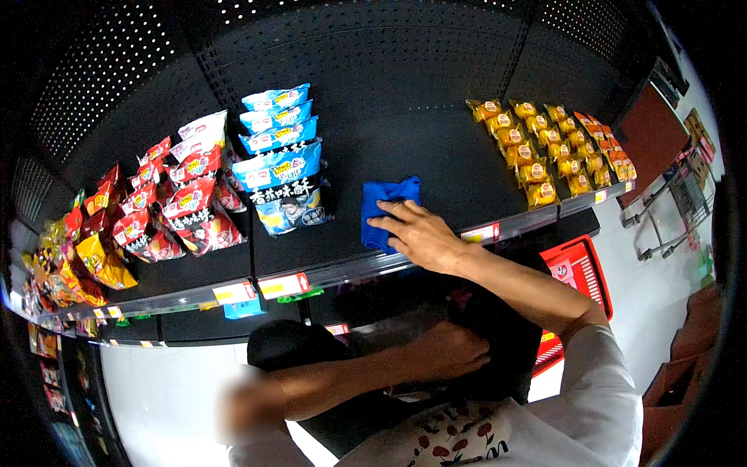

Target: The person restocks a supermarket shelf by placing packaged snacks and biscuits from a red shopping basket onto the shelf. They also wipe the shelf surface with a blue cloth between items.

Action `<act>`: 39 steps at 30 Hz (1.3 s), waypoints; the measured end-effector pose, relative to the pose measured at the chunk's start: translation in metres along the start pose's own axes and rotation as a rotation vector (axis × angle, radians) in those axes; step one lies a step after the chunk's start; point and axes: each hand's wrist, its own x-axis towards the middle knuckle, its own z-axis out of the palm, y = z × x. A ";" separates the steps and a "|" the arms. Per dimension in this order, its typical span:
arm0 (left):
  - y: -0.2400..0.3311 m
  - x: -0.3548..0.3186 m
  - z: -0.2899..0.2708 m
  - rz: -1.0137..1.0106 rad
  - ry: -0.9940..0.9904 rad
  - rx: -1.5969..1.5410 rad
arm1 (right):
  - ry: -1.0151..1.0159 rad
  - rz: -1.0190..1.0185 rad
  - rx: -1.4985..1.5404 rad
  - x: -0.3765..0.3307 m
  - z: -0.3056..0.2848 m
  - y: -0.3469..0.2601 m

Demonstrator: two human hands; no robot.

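A folded blue cloth [380,204] lies on the black shelf [342,233], near its front edge. My right hand [424,237] rests on the cloth's right part, fingers stretched out and spread over it, pressing it to the shelf. Lower down, my left hand [455,350] lies across my dark-trousered leg in shadow, its fingers curled in. Whether anything is inside them is hidden. To the cloth's left stands a row of blue snack bags [284,183]. Farther right are rows of small yellow packaged cakes [537,148].
Red snack bags [194,210] and yellow bags [105,257] fill the shelf's left side. Price tags [284,286] line its front rail. A perforated black panel [373,47] rises behind. A red basket [599,272] is below at right, and a metal cart [677,202] stands beyond.
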 end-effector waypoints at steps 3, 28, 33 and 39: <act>-0.003 -0.001 -0.011 -0.015 0.004 -0.066 | -0.067 0.002 0.025 0.018 0.002 0.007; -0.023 0.024 -0.037 -0.152 -0.320 -0.220 | 0.195 0.272 -0.055 0.138 0.002 0.177; -0.023 0.024 -0.034 -0.100 -0.293 -0.188 | 0.154 0.378 -0.070 0.111 -0.011 0.222; -0.031 0.020 -0.009 -0.084 -0.269 -0.116 | 0.164 0.501 -0.083 0.088 -0.017 0.237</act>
